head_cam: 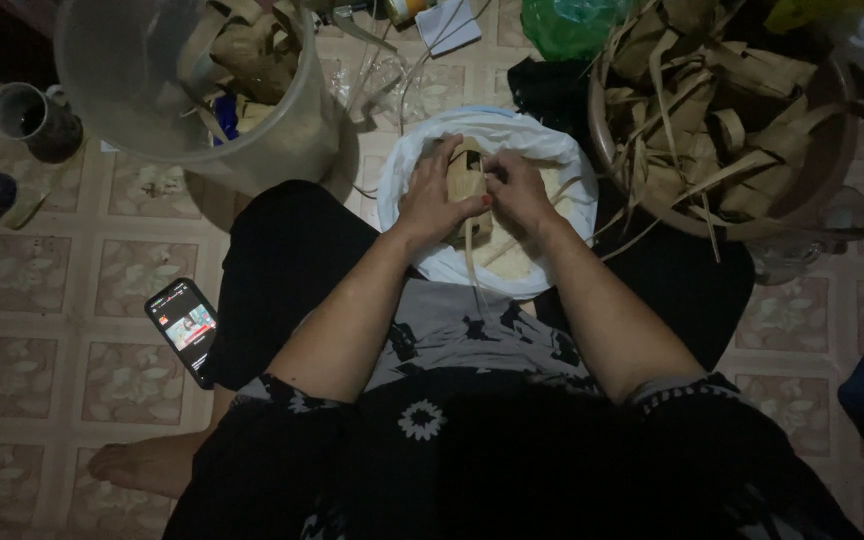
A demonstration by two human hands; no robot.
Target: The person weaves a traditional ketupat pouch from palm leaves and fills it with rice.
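Observation:
A small woven leaf pouch (469, 172), pale tan, is held between both hands over a white basin (562, 150) set between my knees. My left hand (435, 195) wraps its left side, fingers curled over the top. My right hand (514, 190) pinches its right side. Thin leaf strips (471, 262) hang from the pouch toward my lap. What lies in the basin is mostly hidden by my hands.
A round basket (832, 150) of leaf strips and woven pouches sits at the right. A translucent plastic tub (142, 110) with more pouches stands at upper left, a mug (27, 115) beside it. A lit phone (185, 328) lies on the tiled floor by my left knee. My bare foot (147, 465) shows at lower left.

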